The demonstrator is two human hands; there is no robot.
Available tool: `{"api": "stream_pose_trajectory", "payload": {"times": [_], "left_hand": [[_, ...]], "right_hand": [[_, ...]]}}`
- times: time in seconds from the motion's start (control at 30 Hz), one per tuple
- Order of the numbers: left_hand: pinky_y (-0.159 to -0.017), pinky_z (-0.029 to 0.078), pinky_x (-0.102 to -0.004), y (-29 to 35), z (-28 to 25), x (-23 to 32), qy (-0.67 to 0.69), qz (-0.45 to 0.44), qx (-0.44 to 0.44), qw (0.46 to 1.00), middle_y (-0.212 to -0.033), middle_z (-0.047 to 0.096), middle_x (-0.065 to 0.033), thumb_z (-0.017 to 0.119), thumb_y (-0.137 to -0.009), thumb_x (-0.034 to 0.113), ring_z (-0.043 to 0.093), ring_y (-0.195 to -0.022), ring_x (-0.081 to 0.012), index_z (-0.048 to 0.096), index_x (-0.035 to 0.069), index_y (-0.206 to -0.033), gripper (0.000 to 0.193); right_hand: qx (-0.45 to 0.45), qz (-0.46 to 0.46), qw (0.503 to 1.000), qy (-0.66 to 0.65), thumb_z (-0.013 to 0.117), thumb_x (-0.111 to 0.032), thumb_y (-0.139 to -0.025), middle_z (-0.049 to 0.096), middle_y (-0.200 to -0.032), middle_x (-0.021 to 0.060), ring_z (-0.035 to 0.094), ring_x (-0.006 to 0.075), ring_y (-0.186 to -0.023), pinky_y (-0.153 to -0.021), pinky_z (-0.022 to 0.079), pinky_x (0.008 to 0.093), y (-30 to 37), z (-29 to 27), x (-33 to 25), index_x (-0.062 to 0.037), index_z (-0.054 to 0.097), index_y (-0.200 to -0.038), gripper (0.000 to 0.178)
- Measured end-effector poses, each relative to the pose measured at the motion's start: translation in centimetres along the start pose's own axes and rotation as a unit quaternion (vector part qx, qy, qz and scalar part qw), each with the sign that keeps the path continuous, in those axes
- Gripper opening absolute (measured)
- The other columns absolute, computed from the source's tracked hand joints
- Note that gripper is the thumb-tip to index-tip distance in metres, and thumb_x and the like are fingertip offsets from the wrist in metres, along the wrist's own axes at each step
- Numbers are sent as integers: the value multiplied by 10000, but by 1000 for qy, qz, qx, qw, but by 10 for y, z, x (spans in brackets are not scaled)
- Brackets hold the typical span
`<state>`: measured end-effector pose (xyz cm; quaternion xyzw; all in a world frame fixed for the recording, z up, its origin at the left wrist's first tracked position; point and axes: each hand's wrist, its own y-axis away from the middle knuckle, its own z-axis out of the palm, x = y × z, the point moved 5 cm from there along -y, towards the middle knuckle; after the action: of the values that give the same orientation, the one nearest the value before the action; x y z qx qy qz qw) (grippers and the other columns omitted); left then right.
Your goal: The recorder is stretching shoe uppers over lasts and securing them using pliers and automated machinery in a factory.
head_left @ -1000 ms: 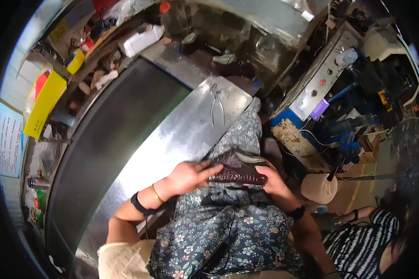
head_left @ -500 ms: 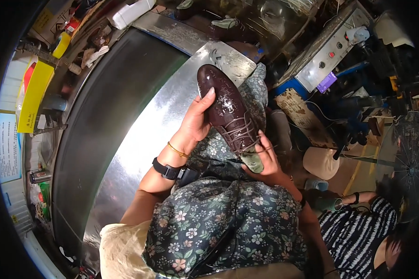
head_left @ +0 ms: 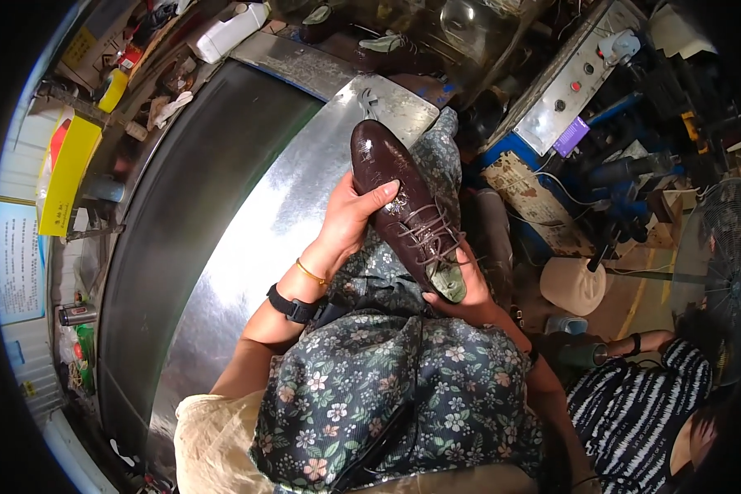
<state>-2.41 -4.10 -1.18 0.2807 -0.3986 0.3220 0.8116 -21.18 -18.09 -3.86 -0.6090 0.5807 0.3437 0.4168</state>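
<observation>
A glossy dark brown lace-up shoe [head_left: 387,160] is held between my two hands, toe pointing away and up to the left. Its brown laces [head_left: 426,230] hang loosely tied across the front, and a green shoe last [head_left: 448,282] fills its opening. My left hand [head_left: 350,216] grips the shoe's left side, the thumb laid over the upper behind the toe. Around the heel end on the right, my right hand [head_left: 473,288] is closed, its fingers partly hidden behind the shoe.
To the left run a shiny metal ledge [head_left: 251,222] and a dark conveyor belt [head_left: 189,181]. More dark shoes [head_left: 391,56] stand at the back. A control box with buttons [head_left: 564,95] is at the right. Another person in a striped top [head_left: 642,412] sits at lower right.
The shoe has turned slightly, and its heel end sits more in my right palm. My left thumb has slid from near the toe back toward the laces.
</observation>
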Motion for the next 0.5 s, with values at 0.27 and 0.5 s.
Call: {"api": "stream_pose_trajectory", "payload": {"times": [0.27, 0.5], "left_hand": [[-896, 503, -331, 10, -7, -8, 47, -36, 0, 998, -1089, 660, -76, 654, -905, 70, 630, -975, -164, 528, 5, -1196, 323], [-916, 496, -335, 9, -3, -7, 36, -21, -39, 998, -1116, 651, -85, 635, -911, 47, 628, -996, -172, 499, 4, -1225, 345]], "right_hand": [[-9, 59, 998, -27, 858, -237, -693, 289, -1543, 175, 359, 307, -1395, -1103, 338, 382, 2, -19, -3, -48, 369, -1462, 930], [18, 40, 999, -17, 866, -236, -684, 304, -1540, 161, 359, 299, -1396, -1101, 342, 382, 7, -20, 1, -62, 349, -1474, 960]]}}
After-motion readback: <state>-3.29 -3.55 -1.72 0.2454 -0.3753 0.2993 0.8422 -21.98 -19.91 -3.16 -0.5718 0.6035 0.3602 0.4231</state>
